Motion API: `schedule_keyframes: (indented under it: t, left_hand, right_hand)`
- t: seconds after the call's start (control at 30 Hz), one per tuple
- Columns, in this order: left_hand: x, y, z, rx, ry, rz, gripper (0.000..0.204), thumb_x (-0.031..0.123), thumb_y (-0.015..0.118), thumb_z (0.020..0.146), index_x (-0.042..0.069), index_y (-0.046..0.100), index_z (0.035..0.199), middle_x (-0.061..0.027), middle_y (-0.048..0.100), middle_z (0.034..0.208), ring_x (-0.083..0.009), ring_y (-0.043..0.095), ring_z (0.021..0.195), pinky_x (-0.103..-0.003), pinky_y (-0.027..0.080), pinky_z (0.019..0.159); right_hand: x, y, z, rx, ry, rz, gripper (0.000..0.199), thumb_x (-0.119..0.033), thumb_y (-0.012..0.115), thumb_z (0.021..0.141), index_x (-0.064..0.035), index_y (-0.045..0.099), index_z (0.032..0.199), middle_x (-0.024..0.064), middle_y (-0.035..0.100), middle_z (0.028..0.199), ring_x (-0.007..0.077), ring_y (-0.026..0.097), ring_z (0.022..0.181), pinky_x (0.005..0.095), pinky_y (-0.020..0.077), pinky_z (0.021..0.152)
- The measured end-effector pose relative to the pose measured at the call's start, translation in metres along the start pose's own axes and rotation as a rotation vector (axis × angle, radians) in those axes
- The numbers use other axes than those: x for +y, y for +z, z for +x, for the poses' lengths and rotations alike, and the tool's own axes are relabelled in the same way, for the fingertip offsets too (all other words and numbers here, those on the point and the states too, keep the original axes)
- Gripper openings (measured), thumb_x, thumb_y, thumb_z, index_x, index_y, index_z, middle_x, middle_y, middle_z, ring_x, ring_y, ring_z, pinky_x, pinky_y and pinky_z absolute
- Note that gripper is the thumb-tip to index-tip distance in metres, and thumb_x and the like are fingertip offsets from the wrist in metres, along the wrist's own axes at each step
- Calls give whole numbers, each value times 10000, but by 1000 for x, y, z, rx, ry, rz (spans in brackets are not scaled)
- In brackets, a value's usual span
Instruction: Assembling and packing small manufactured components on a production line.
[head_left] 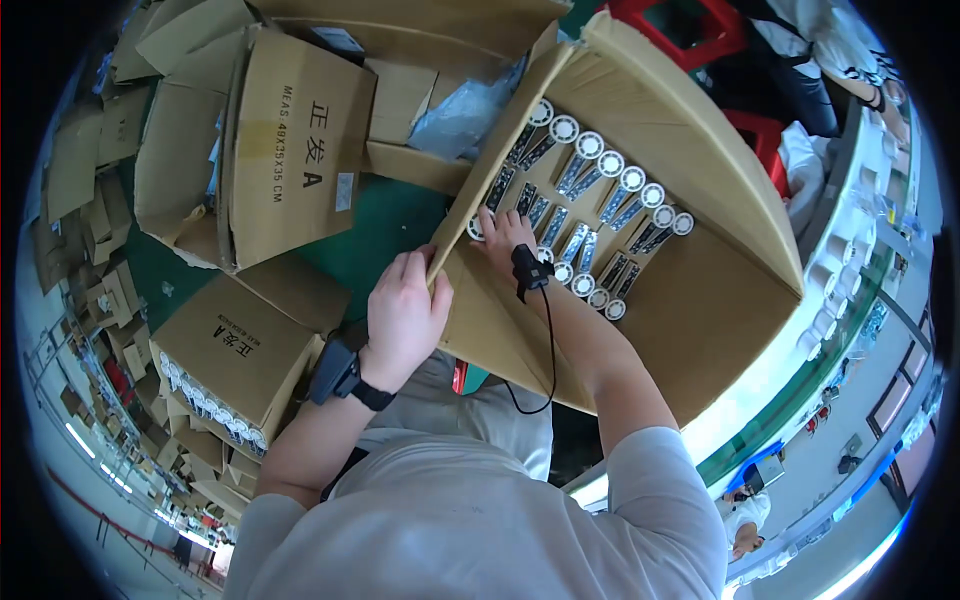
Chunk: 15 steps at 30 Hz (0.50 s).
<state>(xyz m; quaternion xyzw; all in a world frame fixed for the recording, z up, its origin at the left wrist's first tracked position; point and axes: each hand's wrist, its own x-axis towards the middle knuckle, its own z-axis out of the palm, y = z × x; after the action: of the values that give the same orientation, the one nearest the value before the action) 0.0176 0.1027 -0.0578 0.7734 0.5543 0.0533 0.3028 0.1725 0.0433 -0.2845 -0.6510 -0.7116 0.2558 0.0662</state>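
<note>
I'm getting bright, cool light on my feed; strip lamps (80,440) glare lower left. Carton (720,325) interior softly shaded. Strong fisheye bend, black corners; centre fairly sharp, rim soft.

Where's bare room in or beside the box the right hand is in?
Inside the open carton: bare cardboard right of the white-ended parts. Outside: green floor between that carton and the taped carton, beyond the left hand. Crowded: the open carton's left part, with parts packed around the right hand.
</note>
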Motion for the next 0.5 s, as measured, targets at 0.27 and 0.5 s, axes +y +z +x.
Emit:
schedule_keyframes:
  t: [0.27, 0.5]
  left_hand:
    - [-6, 1, 6, -21, 46, -38, 230, 70, 624, 834, -46, 581, 1028, -187, 605, 908, -361, 616, 808, -424, 515, 727]
    - [-6, 3, 4, -45, 36, -26, 239, 71, 629, 832, -47, 579, 1034, -184, 605, 906, -361, 616, 812, -424, 513, 728]
  right_hand:
    - [5, 67, 19, 84, -24, -78, 702, -443, 741, 745, -80, 501, 1295, 94, 609, 904, 276, 552, 874, 411, 441, 722]
    - [6, 87, 25, 29, 10, -179, 650, -429, 739, 741, -72, 533, 1244, 88, 613, 911, 272, 557, 861, 405, 446, 722]
